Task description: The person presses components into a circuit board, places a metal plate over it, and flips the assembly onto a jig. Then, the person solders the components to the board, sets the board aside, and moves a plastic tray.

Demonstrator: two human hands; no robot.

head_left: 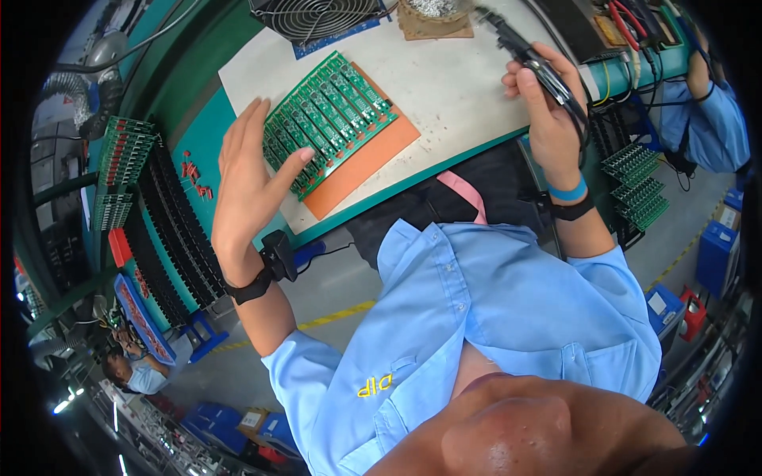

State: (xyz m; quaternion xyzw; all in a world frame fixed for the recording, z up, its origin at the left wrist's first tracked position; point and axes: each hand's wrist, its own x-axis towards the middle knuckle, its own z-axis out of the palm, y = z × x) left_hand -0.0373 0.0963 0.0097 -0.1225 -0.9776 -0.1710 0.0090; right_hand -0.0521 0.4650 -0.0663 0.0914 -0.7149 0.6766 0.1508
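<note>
A panel of green circuit boards (pixel 324 119) lies tilted on an orange-brown board (pixel 363 168) on the white work surface. My left hand (pixel 250 178) is at the panel's left edge, fingers stretched out and thumb apart over its near left part. Whether it touches the panel I cannot tell. In my right hand (pixel 548 103), raised over the right side of the table, is a black soldering iron (pixel 548 79) with a cable. Its front end points up and left toward a round container of silvery shavings (pixel 435 8).
A black fan (pixel 317 17) stands at the back. Left are racked green boards (pixel 123 159), black slotted rails (pixel 178 222) and small red parts (pixel 194 178). Red-handled pliers (pixel 627 24) lie back right; more boards (pixel 635 186) stand right. Other people's sleeves (pixel 702 127) show at right.
</note>
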